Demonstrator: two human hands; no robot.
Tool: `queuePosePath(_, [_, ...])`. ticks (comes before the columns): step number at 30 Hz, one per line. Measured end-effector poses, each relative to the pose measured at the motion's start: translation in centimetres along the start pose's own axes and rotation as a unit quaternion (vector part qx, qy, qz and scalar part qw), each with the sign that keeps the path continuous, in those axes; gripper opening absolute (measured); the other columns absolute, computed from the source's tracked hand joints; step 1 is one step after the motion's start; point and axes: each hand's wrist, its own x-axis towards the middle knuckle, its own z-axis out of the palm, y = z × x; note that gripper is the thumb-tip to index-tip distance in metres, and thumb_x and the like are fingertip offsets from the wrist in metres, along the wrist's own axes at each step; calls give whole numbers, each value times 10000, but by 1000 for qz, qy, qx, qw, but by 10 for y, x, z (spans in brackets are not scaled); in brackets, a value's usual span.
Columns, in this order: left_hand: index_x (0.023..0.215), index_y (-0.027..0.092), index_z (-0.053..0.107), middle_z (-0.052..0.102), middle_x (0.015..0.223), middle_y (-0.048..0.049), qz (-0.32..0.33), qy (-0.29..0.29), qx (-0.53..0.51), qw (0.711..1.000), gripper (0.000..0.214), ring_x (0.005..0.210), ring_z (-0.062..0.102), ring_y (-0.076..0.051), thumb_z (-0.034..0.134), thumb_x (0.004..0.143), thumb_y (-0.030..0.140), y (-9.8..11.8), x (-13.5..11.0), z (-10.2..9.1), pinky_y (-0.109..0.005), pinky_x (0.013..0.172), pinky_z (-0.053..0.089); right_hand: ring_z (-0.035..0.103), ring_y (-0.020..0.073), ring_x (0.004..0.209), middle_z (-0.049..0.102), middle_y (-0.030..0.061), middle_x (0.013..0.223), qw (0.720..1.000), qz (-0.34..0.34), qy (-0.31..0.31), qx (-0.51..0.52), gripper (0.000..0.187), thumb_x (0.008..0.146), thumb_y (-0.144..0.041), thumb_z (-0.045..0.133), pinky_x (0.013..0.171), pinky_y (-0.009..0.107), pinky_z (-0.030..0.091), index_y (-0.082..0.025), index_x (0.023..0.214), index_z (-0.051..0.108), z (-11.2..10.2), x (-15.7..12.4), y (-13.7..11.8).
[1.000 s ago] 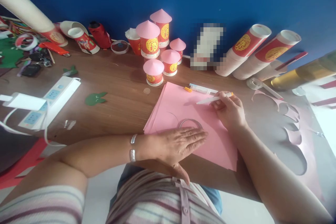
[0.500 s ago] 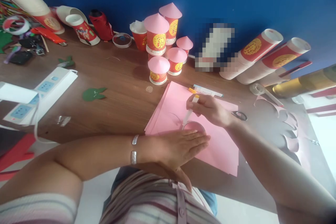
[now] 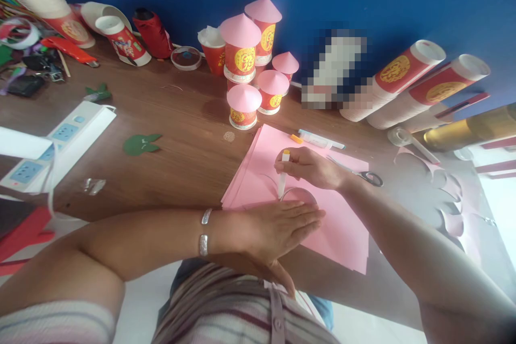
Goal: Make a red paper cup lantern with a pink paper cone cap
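A stack of pink paper sheets (image 3: 342, 226) lies on the wooden table in front of me. My left hand (image 3: 278, 228) lies flat, fingers stretched out, pressing a round clear ring (image 3: 304, 194) onto the paper. My right hand (image 3: 312, 167) grips a white pen with an orange cap (image 3: 282, 174), held nearly upright with its tip on the paper at the ring's left edge. A curved pen line shows on the paper left of the tip.
Red paper cups with pink cone lids (image 3: 243, 105) stand behind the paper. A second pen (image 3: 320, 140) and scissors (image 3: 363, 174) lie by my right hand. Stacked cups (image 3: 393, 83) lie right, a power strip (image 3: 56, 142) left, a green cutout (image 3: 141, 144), cut pink paper (image 3: 443, 193) far right.
My right hand carried the pen from the paper's far right over to the ring, tilted it upright and set its tip at the ring's left edge. The left hand stayed flat.
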Motion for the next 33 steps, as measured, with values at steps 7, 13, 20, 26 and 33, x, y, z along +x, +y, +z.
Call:
queuePosePath(7, [1581, -47, 266, 175, 1694, -226, -3, -22, 9, 1000, 1059, 1613, 121, -291, 600, 883, 675, 1, 2, -3, -373, 1335, 140, 488, 107, 568, 538, -18, 632, 999, -8, 31, 19, 488, 886, -659, 651, 526, 248, 401, -185, 772, 662, -9, -3, 11])
queuePosePath(13, [1586, -64, 224, 154, 1695, -240, 6, -8, 6, 1000, 1086, 1615, 86, -294, 568, 893, 698, -1, 0, 2, -373, 1340, 87, 450, 106, 553, 496, -29, 588, 995, -22, 93, 34, 478, 917, -625, 632, 528, 260, 379, -190, 718, 612, -20, -20, 25])
queuePosePath(20, [1575, -60, 265, 171, 1683, -261, 4, -12, -4, 1000, 1090, 1603, 149, -333, 601, 874, 703, -3, 0, 4, -423, 1335, 140, 500, 127, 565, 536, -27, 579, 981, -6, 183, 65, 391, 914, -558, 675, 585, 294, 408, -186, 795, 656, -20, -50, 40])
queuePosePath(26, [1604, -16, 185, 173, 1690, -262, 17, 0, -34, 999, 1133, 1610, 122, -339, 574, 864, 749, -11, -1, 15, -456, 1328, 143, 513, 134, 581, 562, -26, 580, 965, 5, 255, 62, 388, 932, -557, 645, 618, 301, 399, -191, 805, 653, -11, -76, 45])
queuePosePath(33, [1610, 56, 150, 287, 1646, -304, 11, -1, -49, 999, 1217, 1555, 284, -411, 614, 779, 814, -16, 1, 16, -525, 1274, 297, 523, 143, 581, 565, -26, 573, 944, 28, 325, 47, 392, 947, -567, 610, 622, 299, 416, -197, 821, 644, 3, -109, 47])
